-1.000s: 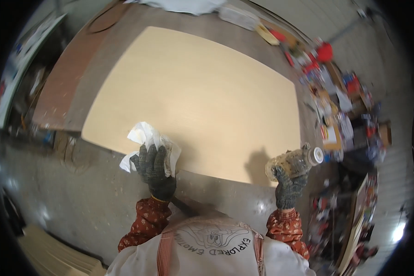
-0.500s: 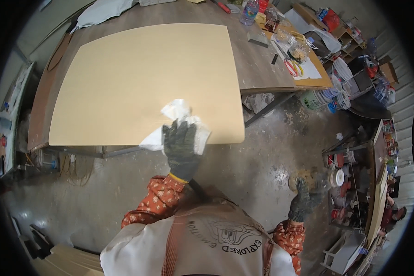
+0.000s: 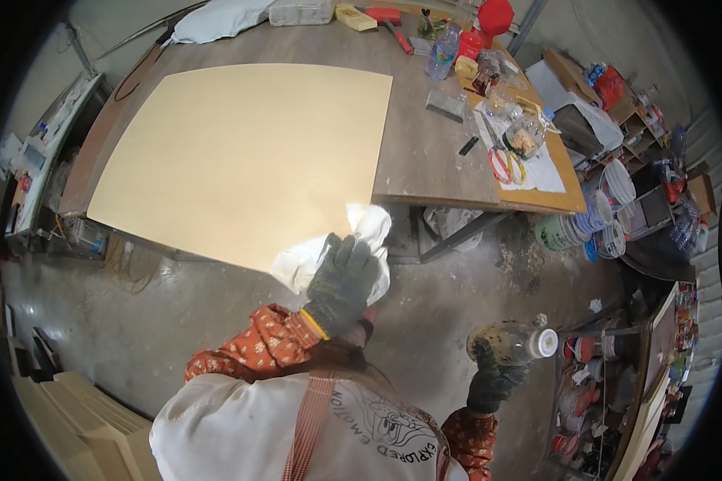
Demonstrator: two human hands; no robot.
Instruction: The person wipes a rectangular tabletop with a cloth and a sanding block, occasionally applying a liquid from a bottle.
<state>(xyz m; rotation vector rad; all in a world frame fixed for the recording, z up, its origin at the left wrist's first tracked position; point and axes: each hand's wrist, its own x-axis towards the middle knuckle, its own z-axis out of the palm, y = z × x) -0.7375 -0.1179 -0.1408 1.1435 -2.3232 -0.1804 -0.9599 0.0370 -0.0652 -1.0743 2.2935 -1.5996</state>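
Fingers (image 3: 353, 260) of left hand (image 3: 341, 284): gloved, curled, gripping white rag (image 3: 329, 252) at near right corner of pale board (image 3: 241, 152). Board: flat on table (image 3: 433, 152), lying ahead and left of the rag; left hand is nearer. Right hand (image 3: 493, 377): gloved, closed around dirty bottle (image 3: 513, 341), low at right side, cap end pointing right, well apart from the board. Left forearm raised forward, orange sleeve (image 3: 257, 341) bent.

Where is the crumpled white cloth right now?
In the head view, the crumpled white cloth sits just below centre, under the gloved left hand, at the near right corner of the pale beige board.
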